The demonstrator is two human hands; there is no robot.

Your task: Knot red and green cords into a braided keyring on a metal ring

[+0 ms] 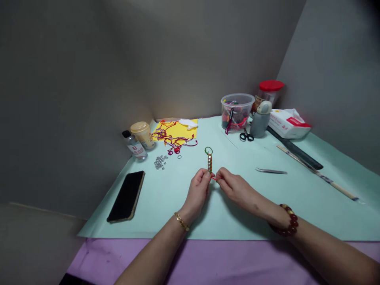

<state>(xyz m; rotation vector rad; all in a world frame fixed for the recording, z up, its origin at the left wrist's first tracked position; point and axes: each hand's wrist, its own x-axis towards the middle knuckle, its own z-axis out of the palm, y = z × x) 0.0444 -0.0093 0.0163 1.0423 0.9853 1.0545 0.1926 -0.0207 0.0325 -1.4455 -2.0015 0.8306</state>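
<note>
Two hands, one braided cord (209, 163).
Left hand (199, 188) pinches its lower end, likely as anchor; right hand (233, 185) grips the red strand (213, 178), seemingly keeping tension.

Illumination is moderate and diffuse over the bench (237, 213), its source outside the frame; the grey walls remain dim, darkest at the left and in the blurred upper right corner. Soft shadows lie beneath the forearms, lower centre to lower right. A faint warm glow tints the wall above the yellow sheet (190, 132). Fine detail is soft, notably in the small metal pieces (160, 162). Wide-angle distortion stretches the forearms toward the lower edge.
</note>
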